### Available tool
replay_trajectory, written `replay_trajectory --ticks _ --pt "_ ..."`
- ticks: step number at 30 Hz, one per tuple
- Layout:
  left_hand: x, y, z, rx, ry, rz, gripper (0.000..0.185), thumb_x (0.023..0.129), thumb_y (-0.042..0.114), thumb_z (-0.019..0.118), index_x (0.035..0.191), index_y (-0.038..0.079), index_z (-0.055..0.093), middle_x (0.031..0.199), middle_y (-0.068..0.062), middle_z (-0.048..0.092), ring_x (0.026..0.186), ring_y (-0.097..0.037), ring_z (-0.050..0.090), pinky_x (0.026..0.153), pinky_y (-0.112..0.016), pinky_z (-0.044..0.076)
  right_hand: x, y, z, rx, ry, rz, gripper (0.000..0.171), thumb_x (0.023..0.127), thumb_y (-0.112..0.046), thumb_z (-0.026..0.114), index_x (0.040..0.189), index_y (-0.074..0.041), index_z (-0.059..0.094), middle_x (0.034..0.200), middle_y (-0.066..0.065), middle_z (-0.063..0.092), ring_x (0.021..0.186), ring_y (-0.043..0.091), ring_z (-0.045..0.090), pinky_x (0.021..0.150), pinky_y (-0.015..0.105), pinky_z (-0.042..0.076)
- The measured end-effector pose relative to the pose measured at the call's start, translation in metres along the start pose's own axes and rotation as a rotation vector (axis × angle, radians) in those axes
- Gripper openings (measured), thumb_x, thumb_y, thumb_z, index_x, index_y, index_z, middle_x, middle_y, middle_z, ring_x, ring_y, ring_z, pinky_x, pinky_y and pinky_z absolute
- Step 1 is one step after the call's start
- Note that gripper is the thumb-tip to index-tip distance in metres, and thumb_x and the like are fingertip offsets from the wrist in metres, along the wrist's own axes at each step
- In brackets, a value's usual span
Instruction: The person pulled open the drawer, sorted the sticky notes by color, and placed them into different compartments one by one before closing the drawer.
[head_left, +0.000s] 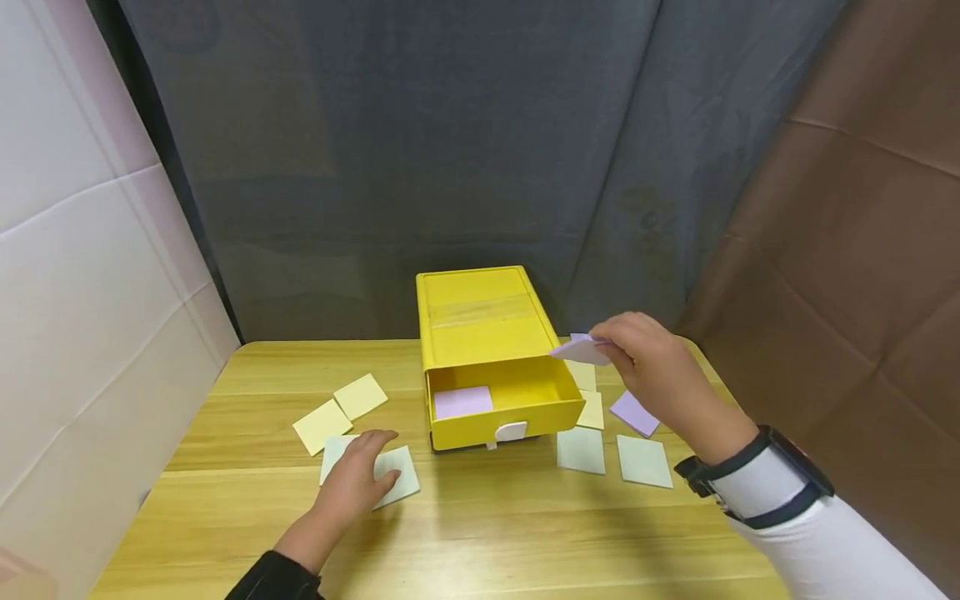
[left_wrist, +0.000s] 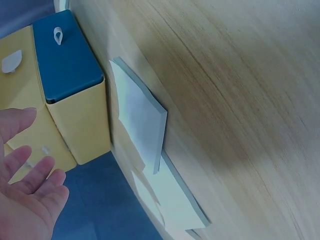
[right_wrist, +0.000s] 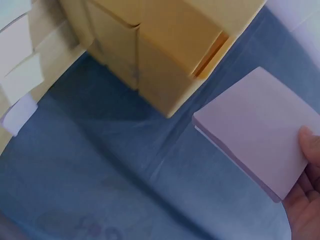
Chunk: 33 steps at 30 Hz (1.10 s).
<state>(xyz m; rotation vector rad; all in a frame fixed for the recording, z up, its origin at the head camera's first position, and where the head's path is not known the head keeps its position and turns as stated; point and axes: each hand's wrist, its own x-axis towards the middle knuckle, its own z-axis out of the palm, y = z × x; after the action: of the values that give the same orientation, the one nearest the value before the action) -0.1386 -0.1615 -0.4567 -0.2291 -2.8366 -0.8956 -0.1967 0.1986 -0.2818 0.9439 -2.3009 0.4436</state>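
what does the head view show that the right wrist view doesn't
Only the head view shows the left hand resting flat on a pale green pad, the purple pad lying inside the open drawer, and the yellow pads on the wooden table.

Only the right wrist view shows the held pad's flat purple face and its stacked edge up close.

Both show the right hand pinching a purple sticky pad beside the yellow drawer box.
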Motion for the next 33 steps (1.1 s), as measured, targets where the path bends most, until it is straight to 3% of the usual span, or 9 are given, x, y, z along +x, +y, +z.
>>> replay_trajectory --ticks 6,15,21,33 --pt "0.001 0.002 0.002 -0.002 0.01 -0.001 0.051 0.081 0.01 0.077 0.127 0.003 0.057 0.129 -0.017 0.056 0.122 -0.037 0.051 0.098 -0.05 0.047 0.012 -0.013 0.013 0.062 -0.077 -0.085 0.027 0.074 0.011 0.075 0.095 -0.002 0.066 0.093 0.007 0.067 0.085 0.023 0.06 0.075 0.038 0.058" --pt "0.0 0.006 0.003 0.005 0.017 0.003 0.051 0.08 0.009 0.077 0.126 0.003 0.057 0.127 -0.017 0.057 0.121 -0.037 0.051 0.096 -0.05 0.047 0.022 -0.02 0.033 0.087 -0.309 -0.036 0.023 0.08 0.006 0.072 0.102 -0.003 0.07 0.098 0.006 0.069 0.088 0.021 0.063 0.079 0.036 0.057" --pt "-0.002 0.005 0.003 0.016 0.027 0.005 0.05 0.08 0.01 0.077 0.126 0.003 0.057 0.127 -0.016 0.057 0.121 -0.036 0.052 0.096 -0.049 0.047 0.026 -0.021 0.044 0.071 -0.432 -0.069 0.022 0.083 0.005 0.07 0.104 -0.001 0.072 0.099 0.007 0.07 0.092 0.022 0.066 0.083 0.034 0.056" --pt "-0.005 0.003 0.004 0.011 0.035 0.013 0.05 0.079 0.009 0.078 0.125 0.003 0.058 0.126 -0.017 0.057 0.12 -0.036 0.052 0.096 -0.049 0.048 0.024 -0.026 0.059 0.078 -0.543 -0.046 0.021 0.085 0.006 0.067 0.104 0.0 0.072 0.096 0.007 0.071 0.09 0.022 0.066 0.082 0.033 0.056"
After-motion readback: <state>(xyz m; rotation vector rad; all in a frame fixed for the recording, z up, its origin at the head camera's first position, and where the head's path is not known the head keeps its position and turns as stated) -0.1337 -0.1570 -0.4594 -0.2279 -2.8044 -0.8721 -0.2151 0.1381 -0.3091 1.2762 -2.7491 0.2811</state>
